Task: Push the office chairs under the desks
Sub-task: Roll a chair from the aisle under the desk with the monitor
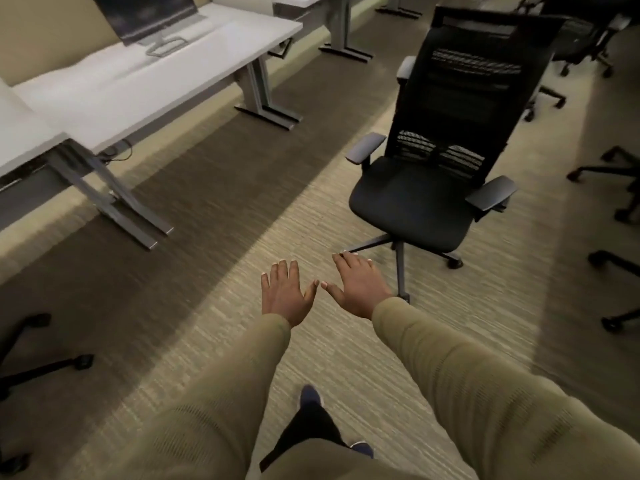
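A black mesh-backed office chair (pixel 433 188) stands free on the carpet at centre right, its seat turned toward me and to the left. White desks (pixel 114 91) run along the left, well apart from the chair. My left hand (pixel 285 292) and my right hand (pixel 358 284) are stretched out in front of me, palms down, fingers spread, holding nothing. Both hover short of the chair; the right hand overlaps the chair's wheeled base (pixel 401 268) in the image without a visible grip.
A monitor (pixel 149 15) stands on the nearest long desk. Grey desk legs (pixel 114 199) reach onto the carpet. Another chair's base (pixel 38 368) shows at lower left. More chair bases (pixel 616 188) crowd the right edge. My feet (pixel 310 398) are on the carpet below.
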